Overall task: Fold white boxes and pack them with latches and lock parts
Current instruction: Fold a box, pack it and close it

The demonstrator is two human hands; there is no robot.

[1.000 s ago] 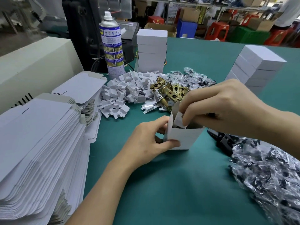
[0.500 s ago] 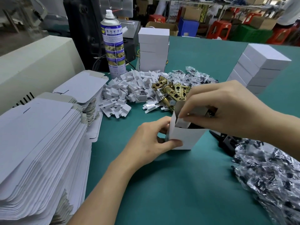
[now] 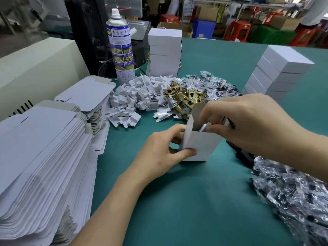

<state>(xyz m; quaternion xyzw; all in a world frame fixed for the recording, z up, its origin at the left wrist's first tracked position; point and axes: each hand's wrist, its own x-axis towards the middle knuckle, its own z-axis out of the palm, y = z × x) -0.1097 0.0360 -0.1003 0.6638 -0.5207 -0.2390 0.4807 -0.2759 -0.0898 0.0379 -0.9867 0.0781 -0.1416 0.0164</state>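
I judge the box [image 3: 200, 146] light and crushable. My left hand [image 3: 159, 155] pinches its near corner; my right hand [image 3: 252, 126] pinches a white insert [image 3: 204, 127] at its mouth.

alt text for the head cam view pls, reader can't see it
A person's left hand grips an upright open white box on a green table while the right hand pinches a small white piece at its mouth. Around it lie flat box blanks, white inserts, brass latches, bagged parts and stacks of closed boxes.
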